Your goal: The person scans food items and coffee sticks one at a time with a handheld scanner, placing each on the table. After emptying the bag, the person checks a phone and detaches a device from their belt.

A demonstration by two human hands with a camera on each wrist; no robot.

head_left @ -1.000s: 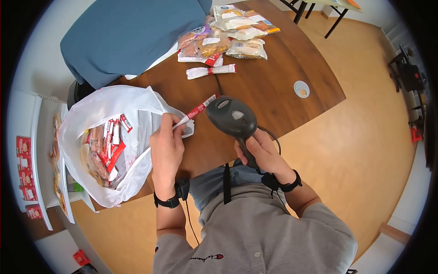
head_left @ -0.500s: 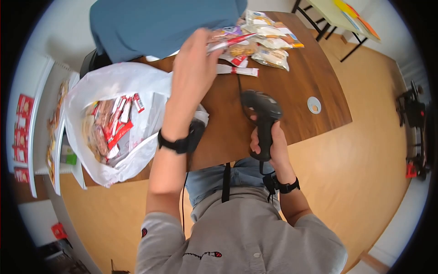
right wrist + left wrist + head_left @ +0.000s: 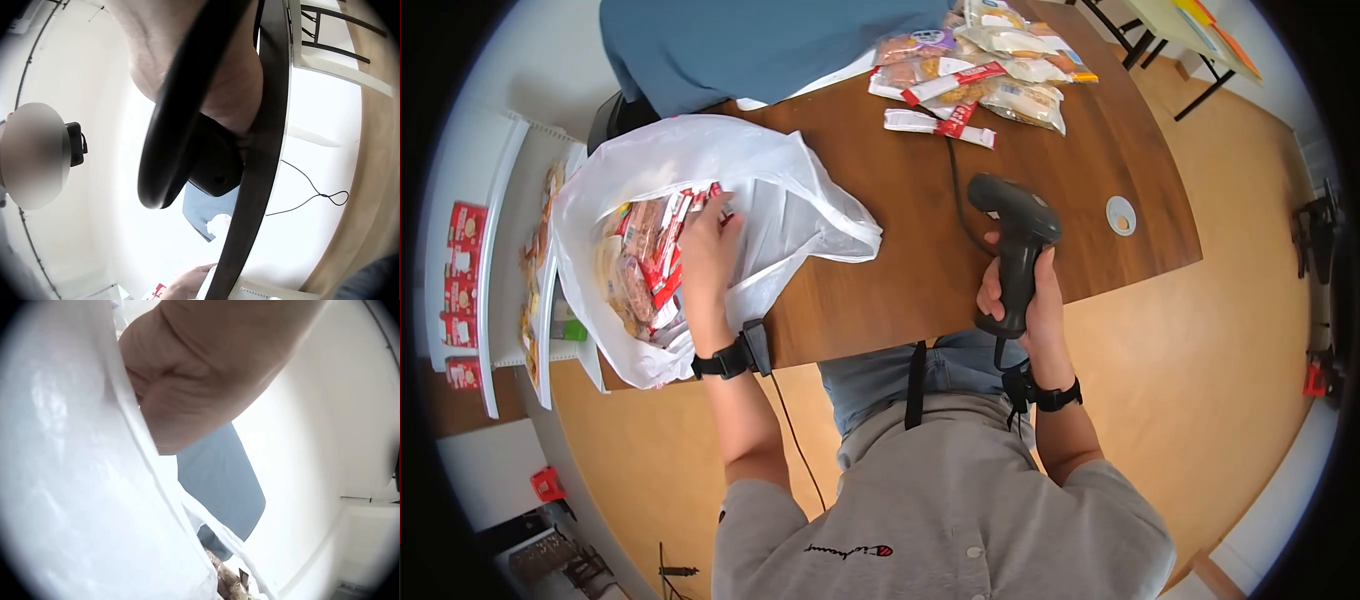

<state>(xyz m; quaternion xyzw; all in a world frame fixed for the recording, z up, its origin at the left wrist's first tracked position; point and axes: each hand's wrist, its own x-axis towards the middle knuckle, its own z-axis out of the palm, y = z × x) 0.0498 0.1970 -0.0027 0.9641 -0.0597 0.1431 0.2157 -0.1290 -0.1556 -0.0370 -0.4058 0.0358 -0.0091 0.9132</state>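
My left hand (image 3: 708, 262) reaches into the mouth of a white plastic bag (image 3: 800, 190) on the desk. Its fingers are spread and slightly bent, right at the red-and-white stick packets (image 3: 668, 240) inside; the left wrist view has the bag wall hiding the fingertips. In my right hand (image 3: 1045, 300) I grip a black barcode scanner (image 3: 1022, 250) by its handle, held upright over the desk's front edge. A red-and-white stick packet (image 3: 955, 82) lies on top of a pile of wrapped foods (image 3: 1025, 100), and another (image 3: 940, 126) is just in front.
The brown wooden desk (image 3: 860, 300) carries the bag on its left and the pile at the back. Behind stands a blue-covered chair back (image 3: 770, 50). The scanner's cable (image 3: 956, 190) runs across the desk. Shelves with red boxes (image 3: 462, 290) stand at far left.
My left hand carried a red-and-white stick packet from beside the scanner to the pile, let it go there and came back to the bag. The right hand turned the scanner more upright.
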